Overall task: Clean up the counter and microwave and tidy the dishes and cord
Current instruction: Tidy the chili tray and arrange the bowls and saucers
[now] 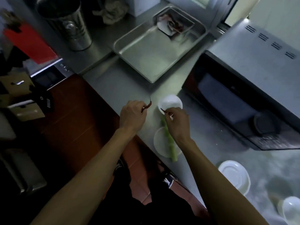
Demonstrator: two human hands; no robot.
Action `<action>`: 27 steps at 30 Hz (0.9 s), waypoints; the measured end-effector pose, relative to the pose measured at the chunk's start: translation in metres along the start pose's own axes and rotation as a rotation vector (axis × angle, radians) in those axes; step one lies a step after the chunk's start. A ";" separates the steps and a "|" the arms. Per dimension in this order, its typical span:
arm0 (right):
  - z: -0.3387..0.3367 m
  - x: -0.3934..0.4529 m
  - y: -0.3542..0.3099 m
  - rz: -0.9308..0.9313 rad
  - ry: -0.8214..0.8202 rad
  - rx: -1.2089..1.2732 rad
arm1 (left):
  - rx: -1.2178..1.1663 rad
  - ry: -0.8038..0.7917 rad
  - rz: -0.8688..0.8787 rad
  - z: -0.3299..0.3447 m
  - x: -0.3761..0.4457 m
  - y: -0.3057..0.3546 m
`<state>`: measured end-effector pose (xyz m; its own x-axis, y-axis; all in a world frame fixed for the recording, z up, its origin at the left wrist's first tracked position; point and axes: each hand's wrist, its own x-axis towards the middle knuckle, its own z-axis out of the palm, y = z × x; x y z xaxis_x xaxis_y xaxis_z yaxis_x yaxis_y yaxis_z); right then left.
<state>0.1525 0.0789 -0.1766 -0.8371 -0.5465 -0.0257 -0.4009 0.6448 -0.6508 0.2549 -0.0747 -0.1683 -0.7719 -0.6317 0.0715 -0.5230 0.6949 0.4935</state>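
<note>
While you leaned over the steel worktop [116, 82], your left hand [132, 116] pinched a small dried red chili [148, 105] by its lower end, its thin stem pointing up and away from you. That grip was closed on the chili, held just above the worktop near its front edge. Your right hand [176, 122] pinched a second thin reddish piece [163, 110], its tip reaching over the rim of a small white bowl [170, 103]; that grip was closed too, and whether the piece was another chili I could not tell.

Beneath your right wrist a green stalk [168, 140] lay across a white plate [158, 143], one end running toward the small bowl, the other hanging past the plate's near rim. To your right stood the microwave [243, 95], its dark door facing the bowl. Beyond your hands sat a shallow metal tray [146, 51] with a smaller container [173, 24] in its far corner, contents blurred. A tall metal canister [69, 26] stood further left, a crumpled cloth [112, 10] beside it. Near your right elbow lay more white dishes [233, 176], another bowl [292, 210] at the corner.
</note>
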 end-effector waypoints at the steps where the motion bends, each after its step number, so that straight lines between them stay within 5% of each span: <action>1: 0.010 0.004 -0.014 0.006 0.018 0.007 | -0.002 0.007 0.005 -0.008 0.004 -0.014; 13: 0.084 0.044 -0.133 0.018 0.092 -0.009 | -0.028 -0.004 0.058 -0.078 0.061 -0.129; 27: 0.080 0.127 -0.125 0.102 0.233 0.129 | -0.007 -0.089 0.178 -0.064 0.156 -0.120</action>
<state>0.1260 -0.1139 -0.1591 -0.9397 -0.3349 0.0696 -0.2721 0.6086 -0.7453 0.2202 -0.2784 -0.1609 -0.8811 -0.4658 0.0820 -0.3728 0.7908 0.4855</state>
